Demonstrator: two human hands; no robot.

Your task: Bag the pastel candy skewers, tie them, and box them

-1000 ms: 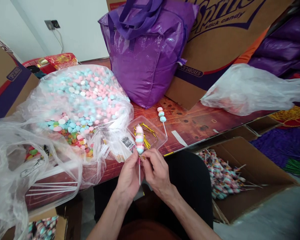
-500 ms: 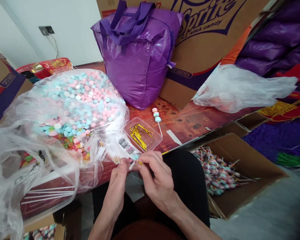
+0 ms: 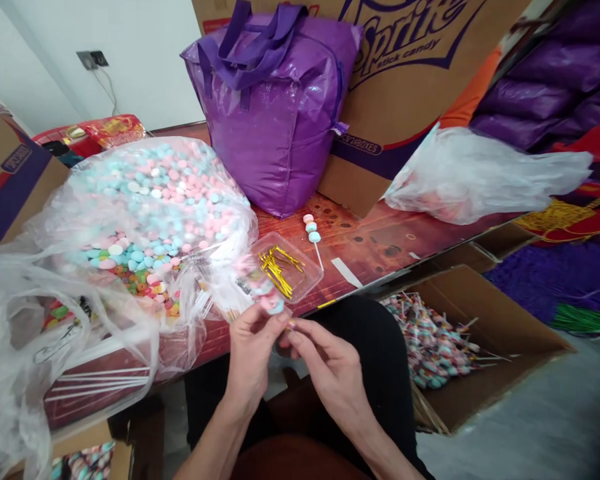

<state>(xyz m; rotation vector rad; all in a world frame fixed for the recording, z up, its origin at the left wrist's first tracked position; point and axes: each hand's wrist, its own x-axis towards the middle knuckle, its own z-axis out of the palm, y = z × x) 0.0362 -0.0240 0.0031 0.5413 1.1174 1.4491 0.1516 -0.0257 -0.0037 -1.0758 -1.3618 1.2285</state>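
Over the table's front edge, my left hand (image 3: 250, 353) is closed round the lower end of a candy stick (image 3: 271, 301), whose pink and blue sweets in clear wrapping point up and away, a little blurred. Right beside it, my right hand (image 3: 333, 363) pinches at the base of the wrapping, where a small gold glint shows between the fingertips; most of it is hidden. Just beyond the hands lies a clear plastic tray (image 3: 313, 283) with gold twist ties (image 3: 279, 270) in it. An unwrapped candy stick (image 3: 311, 230) lies behind the tray.
A large clear bag of pink and blue sweets (image 3: 165, 180) fills the table's left side, with white sticks (image 3: 100, 378) in front. Behind stands a purple bag (image 3: 275, 127) against a carton (image 3: 400, 87). An open box of wrapped candy sticks (image 3: 430, 347) stands at the right.
Both hands have turned and shifted slightly right. The wrapped sweets now stand up above my left hand, over the tray's near left corner.
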